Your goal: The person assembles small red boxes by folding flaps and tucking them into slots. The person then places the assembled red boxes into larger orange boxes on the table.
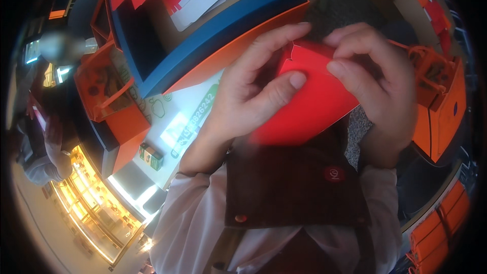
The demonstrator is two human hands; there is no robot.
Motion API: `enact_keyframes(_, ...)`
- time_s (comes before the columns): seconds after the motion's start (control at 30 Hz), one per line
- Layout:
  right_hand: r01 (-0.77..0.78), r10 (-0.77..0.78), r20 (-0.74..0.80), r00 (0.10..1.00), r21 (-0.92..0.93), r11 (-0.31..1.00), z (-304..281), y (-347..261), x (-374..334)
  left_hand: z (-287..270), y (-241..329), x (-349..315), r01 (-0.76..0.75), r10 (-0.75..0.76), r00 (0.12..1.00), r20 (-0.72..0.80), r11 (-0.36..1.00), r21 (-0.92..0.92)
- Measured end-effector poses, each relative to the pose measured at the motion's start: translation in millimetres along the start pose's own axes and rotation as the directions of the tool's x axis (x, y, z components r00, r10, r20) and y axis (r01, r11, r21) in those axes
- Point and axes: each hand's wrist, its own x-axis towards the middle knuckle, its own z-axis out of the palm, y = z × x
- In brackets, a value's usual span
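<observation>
Both hands hold a bright red paperboard box (309,104) in front of my chest, its flaps partly folded at the upper end. My left hand (248,83) grips its left side, the thumb flat on the front face and the fingers curled behind the upper edge. At the upper right corner, my right hand (378,63) pinches the board between thumb and bent fingers. The box's back and inside are hidden from me. Just beyond my left hand stands a large open box (218,45) with a blue rim and orange side, holding red and white flat cards (203,2).
Orange carrier bags stand at the left (109,86) and right (441,106). A small green box (150,156) lies on the printed white tabletop (175,116). A lit display case (94,208) is at lower left, with another person's hand (56,149) above it. Orange boxes (439,228) sit lower right.
</observation>
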Motion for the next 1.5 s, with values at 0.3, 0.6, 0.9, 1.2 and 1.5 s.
enact_keyframes(0.3,0.160,-0.156,0.089,0.984,-0.034,0.987,-3,15,15,4,-5,0,-0.010,0.012,1.000,-0.014,0.994,0.112)
enact_keyframes(0.6,0.002,-0.003,0.040,0.999,0.026,1.000,-2,-2,11,7,12,-3,0.034,-0.043,0.999,0.032,0.969,0.243)
enact_keyframes(0.9,-0.038,0.042,0.134,0.990,-0.032,0.999,-6,-19,19,6,12,-2,0.069,-0.080,0.995,0.064,0.984,0.165)
enact_keyframes(1.2,-0.099,0.101,0.183,0.978,-0.020,0.995,-3,-22,16,7,8,-7,0.036,-0.049,0.997,0.058,0.978,0.205)
enact_keyframes(1.5,-0.064,0.061,0.211,0.976,0.005,0.998,-3,-13,22,-1,-2,-3,-0.009,0.002,0.999,0.045,0.986,0.166)
